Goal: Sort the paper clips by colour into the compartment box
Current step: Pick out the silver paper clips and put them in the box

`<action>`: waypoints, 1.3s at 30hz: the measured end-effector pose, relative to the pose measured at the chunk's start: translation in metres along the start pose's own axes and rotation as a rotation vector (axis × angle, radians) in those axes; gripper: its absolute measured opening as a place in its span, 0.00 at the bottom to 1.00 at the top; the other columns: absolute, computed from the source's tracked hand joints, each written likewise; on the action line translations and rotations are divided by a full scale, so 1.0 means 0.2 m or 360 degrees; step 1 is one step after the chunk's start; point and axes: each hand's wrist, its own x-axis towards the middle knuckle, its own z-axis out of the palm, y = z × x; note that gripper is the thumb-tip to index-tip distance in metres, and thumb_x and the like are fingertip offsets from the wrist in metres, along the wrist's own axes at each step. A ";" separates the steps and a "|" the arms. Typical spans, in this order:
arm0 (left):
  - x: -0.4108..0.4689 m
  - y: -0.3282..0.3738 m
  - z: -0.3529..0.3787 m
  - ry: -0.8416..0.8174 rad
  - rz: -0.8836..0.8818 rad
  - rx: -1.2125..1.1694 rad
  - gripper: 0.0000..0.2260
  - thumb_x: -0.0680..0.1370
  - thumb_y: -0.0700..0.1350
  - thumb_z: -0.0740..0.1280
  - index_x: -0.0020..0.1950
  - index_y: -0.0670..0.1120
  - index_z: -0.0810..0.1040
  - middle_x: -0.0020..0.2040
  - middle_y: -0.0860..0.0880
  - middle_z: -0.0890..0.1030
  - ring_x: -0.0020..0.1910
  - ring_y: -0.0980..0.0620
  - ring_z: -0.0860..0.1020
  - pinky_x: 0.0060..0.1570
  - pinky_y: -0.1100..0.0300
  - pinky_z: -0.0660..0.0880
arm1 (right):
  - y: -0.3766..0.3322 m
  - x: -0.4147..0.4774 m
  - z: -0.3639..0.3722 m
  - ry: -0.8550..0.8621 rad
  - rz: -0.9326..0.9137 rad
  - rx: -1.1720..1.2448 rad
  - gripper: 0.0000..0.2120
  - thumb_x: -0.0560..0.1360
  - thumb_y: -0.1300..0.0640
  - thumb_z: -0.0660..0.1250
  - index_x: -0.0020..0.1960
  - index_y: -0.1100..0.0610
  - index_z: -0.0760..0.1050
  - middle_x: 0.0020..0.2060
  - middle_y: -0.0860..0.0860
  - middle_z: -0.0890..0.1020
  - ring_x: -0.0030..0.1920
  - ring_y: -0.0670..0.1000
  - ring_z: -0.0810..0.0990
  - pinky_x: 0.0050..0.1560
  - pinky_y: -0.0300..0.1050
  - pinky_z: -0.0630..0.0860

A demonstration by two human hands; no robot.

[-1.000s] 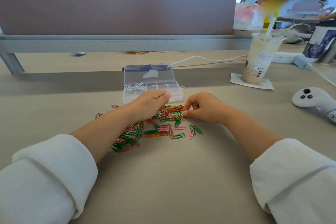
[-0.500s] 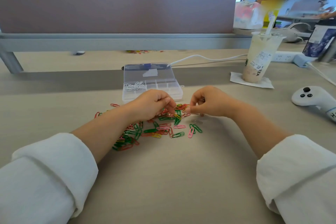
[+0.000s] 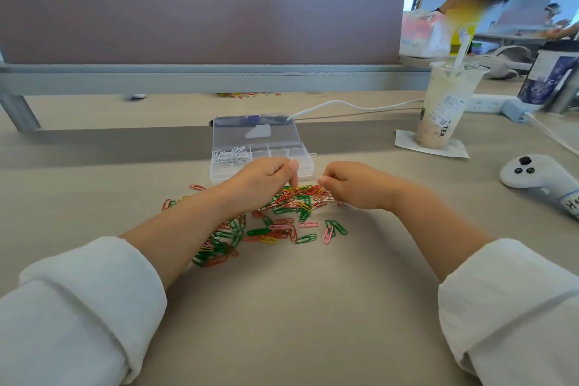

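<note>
Only white paper clips (image 3: 231,155) lay in the compartment box (image 3: 308,166) just beyond the hands, so most sorting was left: the left hand (image 3: 266,180), fingers curled, touched the coloured pile (image 3: 282,216) beneath it, its grip unclear to me, and the right hand (image 3: 354,186) held a few clips (image 3: 337,179).

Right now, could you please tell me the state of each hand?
Left hand: curled over the paper clip pile; grip cannot be told.
Right hand: closed, holding a few paper clips.

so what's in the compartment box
White paper clips lie in the left compartment of the compartment box. The other compartments in view look empty; the left hand covers part of the near row.
</note>
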 end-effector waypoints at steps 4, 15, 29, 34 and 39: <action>0.00 0.01 -0.01 0.0038 -0.0059 0.0146 0.21 0.80 0.55 0.53 0.34 0.46 0.73 0.25 0.54 0.65 0.23 0.60 0.66 0.32 0.62 0.65 | 0.00 0.01 0.02 0.0023 -0.0022 0.0085 0.13 0.82 0.53 0.52 0.42 0.57 0.67 0.32 0.48 0.73 0.34 0.48 0.70 0.40 0.43 0.66; 0.00 -0.01 -0.03 -0.0191 0.0099 0.0814 0.09 0.71 0.52 0.71 0.49 0.51 0.82 0.30 0.60 0.67 0.30 0.62 0.66 0.28 0.71 0.62 | 0.02 0.03 0.05 0.0147 -0.0101 0.0370 0.13 0.80 0.64 0.53 0.51 0.59 0.77 0.30 0.47 0.72 0.30 0.45 0.68 0.30 0.31 0.66; 0.00 0.03 -0.07 -0.0232 0.0074 0.0822 0.07 0.73 0.47 0.69 0.50 0.50 0.81 0.30 0.56 0.66 0.29 0.59 0.67 0.27 0.69 0.62 | -0.03 0.01 0.08 0.0123 -0.0192 0.0089 0.07 0.70 0.52 0.72 0.46 0.55 0.81 0.29 0.43 0.67 0.30 0.42 0.66 0.31 0.34 0.61; 0.00 0.03 -0.07 -0.0237 0.0052 0.0913 0.10 0.72 0.50 0.71 0.52 0.50 0.80 0.33 0.58 0.66 0.30 0.60 0.67 0.29 0.67 0.60 | -0.02 0.02 0.08 0.0158 -0.0178 0.0052 0.05 0.74 0.54 0.69 0.47 0.56 0.81 0.30 0.43 0.68 0.31 0.41 0.67 0.32 0.33 0.62; 0.02 -0.01 -0.08 -0.0290 -0.0055 0.0997 0.10 0.71 0.50 0.72 0.51 0.50 0.81 0.35 0.57 0.72 0.33 0.62 0.70 0.30 0.68 0.62 | -0.01 0.02 0.07 0.0165 -0.0170 0.0033 0.02 0.74 0.58 0.68 0.44 0.52 0.79 0.30 0.43 0.69 0.31 0.41 0.67 0.32 0.32 0.63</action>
